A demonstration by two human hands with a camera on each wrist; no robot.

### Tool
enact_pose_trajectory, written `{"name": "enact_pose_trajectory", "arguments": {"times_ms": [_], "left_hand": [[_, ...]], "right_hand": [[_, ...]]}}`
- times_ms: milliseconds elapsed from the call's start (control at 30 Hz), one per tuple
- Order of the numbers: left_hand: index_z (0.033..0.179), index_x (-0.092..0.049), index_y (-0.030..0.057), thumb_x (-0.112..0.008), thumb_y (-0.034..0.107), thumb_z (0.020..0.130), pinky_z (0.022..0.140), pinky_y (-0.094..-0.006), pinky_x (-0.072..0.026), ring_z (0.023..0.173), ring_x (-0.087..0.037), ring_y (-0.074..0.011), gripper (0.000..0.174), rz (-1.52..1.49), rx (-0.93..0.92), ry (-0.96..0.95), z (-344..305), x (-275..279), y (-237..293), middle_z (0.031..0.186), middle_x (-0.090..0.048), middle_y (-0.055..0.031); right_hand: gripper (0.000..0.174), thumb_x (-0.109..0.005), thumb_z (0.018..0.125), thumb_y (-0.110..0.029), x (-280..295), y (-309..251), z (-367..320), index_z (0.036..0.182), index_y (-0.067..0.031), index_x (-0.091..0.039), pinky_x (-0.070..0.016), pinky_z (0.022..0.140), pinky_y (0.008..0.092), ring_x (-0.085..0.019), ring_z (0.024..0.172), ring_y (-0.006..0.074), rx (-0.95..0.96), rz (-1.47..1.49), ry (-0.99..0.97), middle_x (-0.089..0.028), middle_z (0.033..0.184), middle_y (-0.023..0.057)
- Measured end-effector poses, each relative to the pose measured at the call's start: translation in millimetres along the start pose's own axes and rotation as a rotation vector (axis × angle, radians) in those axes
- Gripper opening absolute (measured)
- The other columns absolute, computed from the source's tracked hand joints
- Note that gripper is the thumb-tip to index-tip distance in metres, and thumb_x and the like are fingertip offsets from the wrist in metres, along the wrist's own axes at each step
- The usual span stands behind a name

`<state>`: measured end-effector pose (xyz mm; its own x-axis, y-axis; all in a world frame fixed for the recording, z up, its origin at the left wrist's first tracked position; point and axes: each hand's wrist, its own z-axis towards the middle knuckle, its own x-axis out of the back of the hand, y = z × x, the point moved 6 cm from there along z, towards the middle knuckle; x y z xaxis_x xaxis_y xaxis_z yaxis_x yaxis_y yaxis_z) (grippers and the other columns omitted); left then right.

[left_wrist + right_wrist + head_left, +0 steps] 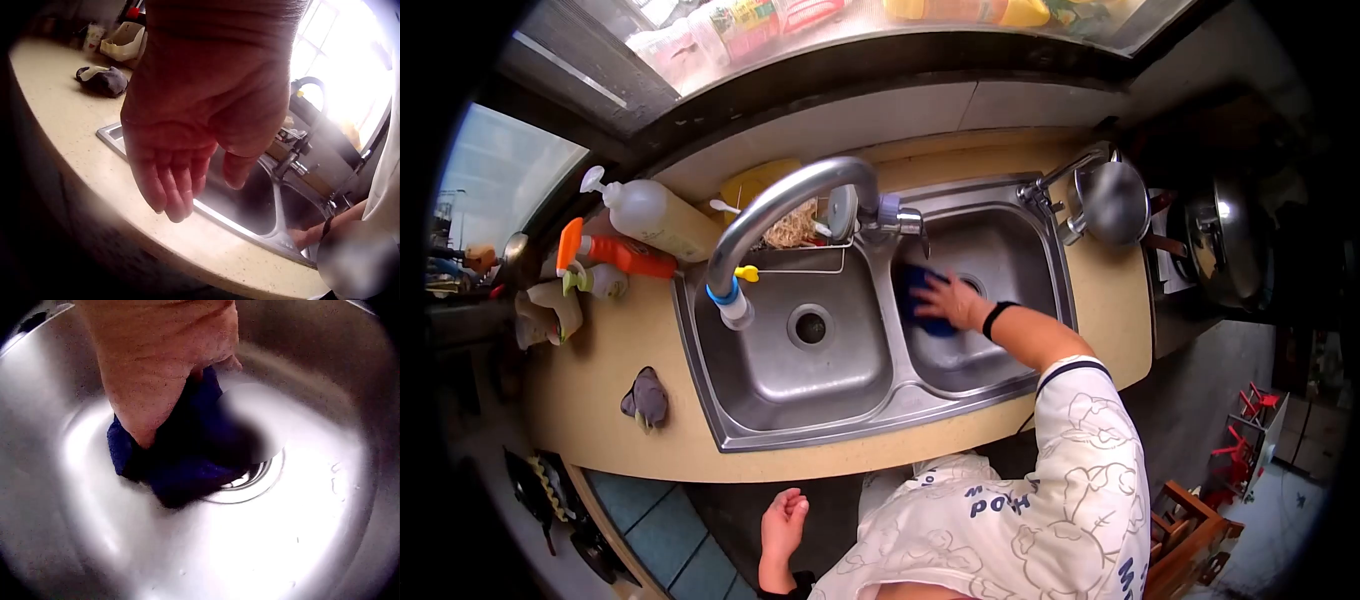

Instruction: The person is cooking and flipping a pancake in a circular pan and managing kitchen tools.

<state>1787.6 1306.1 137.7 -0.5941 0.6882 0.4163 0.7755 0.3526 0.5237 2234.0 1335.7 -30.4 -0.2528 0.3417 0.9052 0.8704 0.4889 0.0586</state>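
Inside the right basin [1020, 245] of the steel sink, my right hand [950, 302] grips a dark blue cloth [194, 469]. In the right wrist view the cloth bunches under the palm, thumb pushed into it, and partly covers the drain [247, 484]. Blur softens the hand in the head view. My left hand [784, 522] hangs in front of the counter edge with nothing in it. From the left wrist, that hand [187, 131] shows its palm, fingers loosely bent.
A curved faucet [785, 200] arches over the left basin [790, 370]. A grey rag [646, 398] lies on the counter at left, with an orange spray bottle [625, 255] and a pump bottle [660, 215] behind. A metal pot [1112, 205] stands right of the sink.
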Motion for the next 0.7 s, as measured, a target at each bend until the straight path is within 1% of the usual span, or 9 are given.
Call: {"name": "enact_pose_trajectory", "arguments": {"times_ms": [67,100,133,200,300,467,533,600,700], "left_hand": [[0.106,-0.055,-0.0045,-0.059,0.011,0.081,0.072,-0.0244,-0.0477,0.078,-0.06,-0.0134,0.03,0.01,-0.003,0.008,-0.6,0.9,6.0,0.088,-0.064,-0.0109],[0.106,-0.054,-0.0048,-0.059,0.011,0.081,0.072,-0.0244,-0.0477,0.078,-0.06,-0.0134,0.03,0.003,0.008,0.007,-1.1,0.0,3.8,0.089,-0.063,-0.0112],[0.106,-0.054,-0.0048,-0.059,0.011,0.081,0.072,-0.0244,-0.0477,0.078,-0.06,-0.0134,0.03,0.01,0.005,0.006,-1.9,1.3,0.3,0.089,-0.063,-0.0112],[0.106,-0.054,-0.0048,-0.059,0.01,0.081,0.072,-0.0243,-0.0477,0.078,-0.06,-0.0134,0.03,-0.037,-0.012,0.018,-3.5,3.5,-6.2,0.09,-0.063,-0.0112],[0.106,-0.054,-0.0043,-0.058,0.009,0.081,0.072,-0.023,-0.0472,0.077,-0.058,-0.0108,0.029,-0.112,0.008,0.075,-11.6,11.2,-15.3,0.089,-0.063,-0.0095],[0.106,-0.054,-0.0046,-0.058,0.01,0.082,0.072,-0.0229,-0.0472,0.077,-0.058,-0.0108,0.028,-0.178,0.043,0.079,-19.2,7.5,-32.7,0.09,-0.063,-0.0095],[0.106,-0.054,-0.0049,-0.058,0.009,0.081,0.072,-0.023,-0.0473,0.077,-0.058,-0.011,0.029,-0.155,0.046,0.075,-22.5,4.2,-32.8,0.09,-0.063,-0.0096],[0.106,-0.054,-0.0047,-0.058,0.009,0.081,0.072,-0.023,-0.0473,0.078,-0.058,-0.011,0.029,-0.156,0.039,0.054,-20.1,0.1,-35.7,0.09,-0.063,-0.0097],[0.106,-0.054,-0.0045,-0.058,0.009,0.081,0.072,-0.023,-0.0472,0.078,-0.058,-0.0112,0.029,-0.164,0.024,0.05,-16.1,0.9,-35.2,0.09,-0.063,-0.0097]], "right_hand": [[0.05,-0.046,0.081,-0.017,-15.2,42.8,10.0,0.127,-0.0348,-0.041,-0.0392,0.088,0.0499,-0.046,0.108,0.0284,-0.396,0.189,0.073,-0.027,0.141,-0.001],[0.048,-0.05,0.076,-0.014,-4.2,54.9,1.1,0.123,-0.023,-0.046,-0.0485,0.071,0.0403,-0.052,0.096,0.0314,-0.42,0.237,0.139,-0.038,0.132,0.0069],[0.048,-0.05,0.076,-0.014,-12.7,54.6,-6.5,0.123,-0.023,-0.046,-0.0485,0.071,0.0403,-0.052,0.096,0.0314,-0.426,0.241,0.142,-0.038,0.132,0.0069],[0.038,-0.047,0.078,-0.014,-32.6,60.3,-26.5,0.115,-0.0138,-0.049,-0.0494,0.068,0.0425,-0.057,0.084,0.0342,-0.552,0.341,0.244,-0.04,0.127,0.0167],[0.021,-0.042,0.08,-0.01,-46.4,68.9,-58.2,0.098,-0.0028,-0.051,-0.0499,0.062,0.0436,-0.06,0.069,0.0363,-0.776,0.393,0.073,-0.044,0.116,0.0277],[0.029,-0.05,0.079,-0.017,-125.6,46.1,-88.8,0.104,-0.0056,-0.058,-0.0513,0.067,0.0392,-0.062,0.077,0.0321,-0.947,0.382,-0.298,-0.051,0.112,0.0237],[0.041,-0.056,0.071,-0.019,-84.4,-1.5,-78.0,0.11,-0.0075,-0.058,-0.0497,0.072,0.0401,-0.061,0.086,0.0316,-0.388,0.337,-0.741,-0.056,0.107,0.0206],[0.052,-0.061,0.062,-0.021,-59.7,-32.4,-61.4,0.112,-0.0058,-0.056,-0.0479,0.075,0.0386,-0.059,0.091,0.0289,-0.304,0.545,-0.862,-0.061,0.1,0.0167],[0.054,-0.06,0.061,-0.024,-34.8,-48.0,-22.7,0.112,-0.0068,-0.056,-0.0464,0.077,0.0361,-0.06,0.089,0.0277,-0.225,1.219,-0.543,-0.062,0.097,0.015]]}}
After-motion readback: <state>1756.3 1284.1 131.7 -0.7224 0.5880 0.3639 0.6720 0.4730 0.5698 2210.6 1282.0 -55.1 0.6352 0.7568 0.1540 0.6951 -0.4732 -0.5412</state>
